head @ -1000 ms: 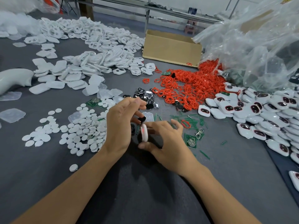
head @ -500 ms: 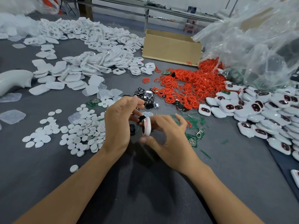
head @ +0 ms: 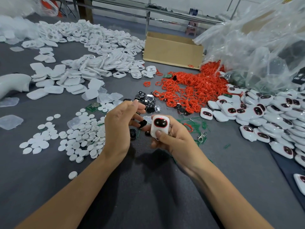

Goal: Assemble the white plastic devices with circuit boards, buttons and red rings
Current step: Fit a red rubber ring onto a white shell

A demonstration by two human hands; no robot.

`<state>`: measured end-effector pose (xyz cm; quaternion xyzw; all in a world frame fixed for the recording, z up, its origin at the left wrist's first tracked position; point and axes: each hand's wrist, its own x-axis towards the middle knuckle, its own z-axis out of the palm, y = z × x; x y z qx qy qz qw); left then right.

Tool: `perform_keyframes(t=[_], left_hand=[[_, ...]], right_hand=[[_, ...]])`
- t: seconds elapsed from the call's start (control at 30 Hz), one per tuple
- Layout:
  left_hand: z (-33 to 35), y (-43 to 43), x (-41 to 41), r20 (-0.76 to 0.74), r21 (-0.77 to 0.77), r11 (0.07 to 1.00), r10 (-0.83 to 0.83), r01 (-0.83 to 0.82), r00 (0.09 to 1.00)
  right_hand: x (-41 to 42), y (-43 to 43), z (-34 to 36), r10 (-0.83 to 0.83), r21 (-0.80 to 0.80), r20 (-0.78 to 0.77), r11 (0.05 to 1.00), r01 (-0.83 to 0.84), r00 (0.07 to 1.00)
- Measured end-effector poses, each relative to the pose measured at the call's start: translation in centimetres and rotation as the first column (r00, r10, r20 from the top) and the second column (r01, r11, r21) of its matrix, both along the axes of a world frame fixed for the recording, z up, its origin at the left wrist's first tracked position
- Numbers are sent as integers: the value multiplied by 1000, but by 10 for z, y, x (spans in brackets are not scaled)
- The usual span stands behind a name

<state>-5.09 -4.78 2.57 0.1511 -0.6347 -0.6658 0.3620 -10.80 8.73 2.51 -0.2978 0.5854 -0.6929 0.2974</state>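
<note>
Head view, frame centre: my right hand (head: 173, 139) grips the white device (head: 159, 128) upright, face toward me; my left hand (head: 120, 126) pinches a black button (head: 143, 123) just left of it.

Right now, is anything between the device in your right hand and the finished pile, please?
Nothing tall: only green scraps, a loose red ring and a metal clip lie flat on the table between the device and the finished pile.
</note>
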Motion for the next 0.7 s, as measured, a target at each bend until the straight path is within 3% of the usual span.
perform_keyframes(t=[0.4, 0.7], left_hand=[[0, 1, 0, 7, -4, 1000, -2, 2, 1000], [1, 2, 1, 6, 4, 1000, -11, 11, 1000]], right_hand=[[1, -1, -1, 10, -51, -68, 999, -14, 998], [2, 3, 4, -35, 65, -112, 997, 42, 993]])
